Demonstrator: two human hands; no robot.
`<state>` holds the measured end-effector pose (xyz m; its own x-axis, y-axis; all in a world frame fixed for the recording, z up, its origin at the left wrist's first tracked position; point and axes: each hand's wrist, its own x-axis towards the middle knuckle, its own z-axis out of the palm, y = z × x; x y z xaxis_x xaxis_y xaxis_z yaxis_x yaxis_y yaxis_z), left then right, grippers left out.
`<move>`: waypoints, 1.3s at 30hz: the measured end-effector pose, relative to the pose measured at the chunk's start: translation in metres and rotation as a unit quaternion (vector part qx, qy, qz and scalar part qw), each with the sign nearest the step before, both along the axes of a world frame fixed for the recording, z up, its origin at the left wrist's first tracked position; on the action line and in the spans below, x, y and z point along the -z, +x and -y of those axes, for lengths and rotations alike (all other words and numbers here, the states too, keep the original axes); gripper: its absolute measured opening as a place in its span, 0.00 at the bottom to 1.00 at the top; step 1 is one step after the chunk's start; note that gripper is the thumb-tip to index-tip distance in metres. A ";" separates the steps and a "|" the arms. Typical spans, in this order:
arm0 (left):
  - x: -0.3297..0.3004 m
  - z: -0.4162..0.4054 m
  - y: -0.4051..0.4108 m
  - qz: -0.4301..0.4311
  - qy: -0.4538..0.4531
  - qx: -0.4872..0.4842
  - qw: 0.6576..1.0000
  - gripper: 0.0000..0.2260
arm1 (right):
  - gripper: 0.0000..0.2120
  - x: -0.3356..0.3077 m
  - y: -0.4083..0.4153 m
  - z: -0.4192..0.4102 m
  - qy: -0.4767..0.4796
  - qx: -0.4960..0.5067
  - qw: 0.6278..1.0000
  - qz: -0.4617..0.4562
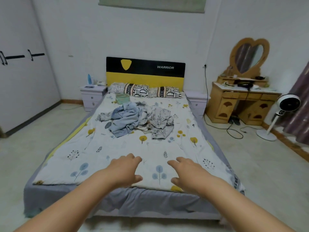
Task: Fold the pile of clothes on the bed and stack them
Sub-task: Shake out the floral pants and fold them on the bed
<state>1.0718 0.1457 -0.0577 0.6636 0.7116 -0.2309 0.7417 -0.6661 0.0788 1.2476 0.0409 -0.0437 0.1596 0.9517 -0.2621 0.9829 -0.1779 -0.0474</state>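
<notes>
A loose pile of clothes [136, 120] lies in the middle of the bed [117, 148], on a white quilt printed with trees. A blue-grey garment [124, 120] is on the pile's left, a grey floral one [160, 121] on its right. Both my arms stretch out over the foot of the bed. My left hand [124, 169] and my right hand [185, 171] hover palm down with relaxed fingers, holding nothing. The hands are well short of the pile.
Two patterned pillows [145, 90] and a pale green pouch [122, 98] sit near the yellow-black headboard [145, 71]. A nightstand [92, 96] stands left, a wooden dressing table [240, 104] and a white fan [282, 114] right, with cables on the floor.
</notes>
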 end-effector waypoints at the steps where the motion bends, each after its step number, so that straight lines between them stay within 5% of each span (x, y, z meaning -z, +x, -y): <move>1: 0.001 -0.007 0.003 0.002 0.002 -0.001 1.000 0.27 | 0.23 0.000 0.004 -0.006 0.002 0.001 1.000 -0.002; 22: 0.004 -0.158 0.096 0.052 -0.006 -0.084 0.995 0.30 | 0.25 0.012 0.120 -0.205 0.043 -0.085 0.995 -0.019; 39: 0.022 -0.343 0.061 0.033 -0.047 -0.101 0.993 0.27 | 0.22 0.034 0.087 -0.393 0.003 -0.098 0.995 -0.024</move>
<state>1.1327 0.4883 -0.0801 0.5248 0.8093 -0.2639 0.8509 -0.4907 0.1873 1.3347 0.4335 -0.0778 -0.0408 0.9650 -0.2591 0.9954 0.0167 -0.0948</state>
